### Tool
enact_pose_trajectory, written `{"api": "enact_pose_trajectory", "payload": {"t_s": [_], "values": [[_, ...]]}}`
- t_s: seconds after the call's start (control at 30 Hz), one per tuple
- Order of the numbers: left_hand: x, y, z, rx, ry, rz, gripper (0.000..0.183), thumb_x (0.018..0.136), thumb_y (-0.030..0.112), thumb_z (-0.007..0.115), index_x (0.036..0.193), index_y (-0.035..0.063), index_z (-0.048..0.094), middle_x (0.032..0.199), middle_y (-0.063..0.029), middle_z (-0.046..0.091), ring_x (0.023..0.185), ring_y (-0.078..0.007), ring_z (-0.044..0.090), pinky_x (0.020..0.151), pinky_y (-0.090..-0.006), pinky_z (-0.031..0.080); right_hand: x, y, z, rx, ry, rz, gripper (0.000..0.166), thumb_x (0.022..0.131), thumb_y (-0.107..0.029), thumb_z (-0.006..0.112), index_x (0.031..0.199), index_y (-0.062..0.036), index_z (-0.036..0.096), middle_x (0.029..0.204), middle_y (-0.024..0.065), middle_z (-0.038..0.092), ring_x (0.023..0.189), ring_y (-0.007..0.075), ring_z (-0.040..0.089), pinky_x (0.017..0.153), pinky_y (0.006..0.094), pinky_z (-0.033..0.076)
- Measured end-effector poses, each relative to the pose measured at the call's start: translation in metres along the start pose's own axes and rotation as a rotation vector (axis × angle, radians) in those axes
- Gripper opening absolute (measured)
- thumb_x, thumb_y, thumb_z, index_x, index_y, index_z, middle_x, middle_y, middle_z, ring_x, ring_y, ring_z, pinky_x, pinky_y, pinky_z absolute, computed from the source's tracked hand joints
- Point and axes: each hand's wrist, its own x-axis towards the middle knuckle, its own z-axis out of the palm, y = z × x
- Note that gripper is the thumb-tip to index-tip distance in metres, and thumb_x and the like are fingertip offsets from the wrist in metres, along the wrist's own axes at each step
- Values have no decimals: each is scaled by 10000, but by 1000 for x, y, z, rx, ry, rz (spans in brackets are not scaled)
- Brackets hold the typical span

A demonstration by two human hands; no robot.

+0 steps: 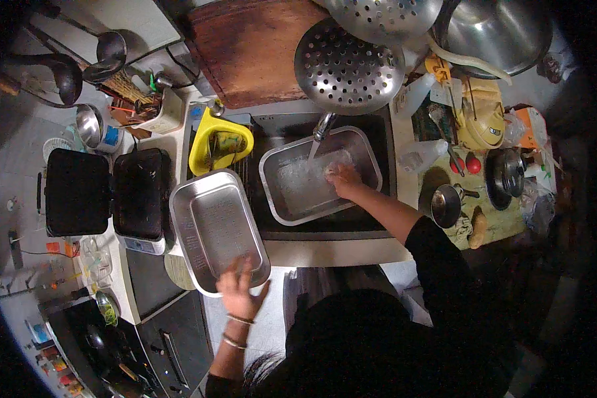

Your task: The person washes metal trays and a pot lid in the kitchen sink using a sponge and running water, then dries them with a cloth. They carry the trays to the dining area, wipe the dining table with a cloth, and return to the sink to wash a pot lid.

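Note:
My right hand (347,181) reaches into a rectangular metal pan (293,191) in the dark sink. A stream of water runs from the faucet (322,127) into this pan, where shallow water is stirred up. Something pale shows at my right fingertips; whether it is a held thing or foam is unclear. A second metal pan (219,224), with markings stamped inside, sits tilted to the left of the sink and juts past the counter's front edge. Over its near rim, my left hand (240,287) has its fingers spread and looks slightly blurred.
A yellow sink strainer basket (221,144) stands at the sink's back left corner. Left of it lies an opened black electric griddle (139,194). Perforated metal strainers (350,69) hang over the faucet. To the right are plastic bottles (423,155) and a small pot (446,206).

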Motion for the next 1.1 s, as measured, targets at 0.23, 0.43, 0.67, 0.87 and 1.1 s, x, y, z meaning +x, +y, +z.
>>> {"api": "enact_pose_trajectory", "payload": {"t_s": [0.23,0.43,0.67,0.87,1.1], "values": [[106,92,136,-550,203,-559,832,708,174,678,1364,44,183,1263,-299,361,1064,-415,464,829,-408,452,21,20,27,-323,-153,14,475,663,-127,588,1129,-78,511,1230,187,422,1133,343,413,953,392,348],[129,54,179,-1085,4,-1017,626,713,-16,494,1281,86,251,986,-203,541,568,-278,592,432,-349,526,43,40,42,396,379,70,590,585,-59,646,1151,-58,479,1200,202,437,1125,352,421,960,381,340],[121,44,181,-1253,125,-898,435,711,-74,441,1125,26,351,924,-134,527,629,-218,576,445,-322,546,41,-94,21,37,187,-66,532,675,-67,574,1191,-42,450,1206,221,454,1180,368,373,932,465,336],[103,34,226,-1293,242,-754,371,711,-66,452,1071,0,389,930,-105,532,787,-204,526,691,-305,464,66,-115,61,-2,283,-358,536,730,-80,544,1239,-29,382,1056,232,544,982,372,531,791,450,434],[102,43,234,-1300,338,-742,430,672,-110,406,1091,-16,431,953,-114,537,846,-209,521,765,-292,429,27,-97,29,56,-474,-203,451,798,-159,507,1230,-73,411,1068,185,567,892,315,549,758,416,425]]}}
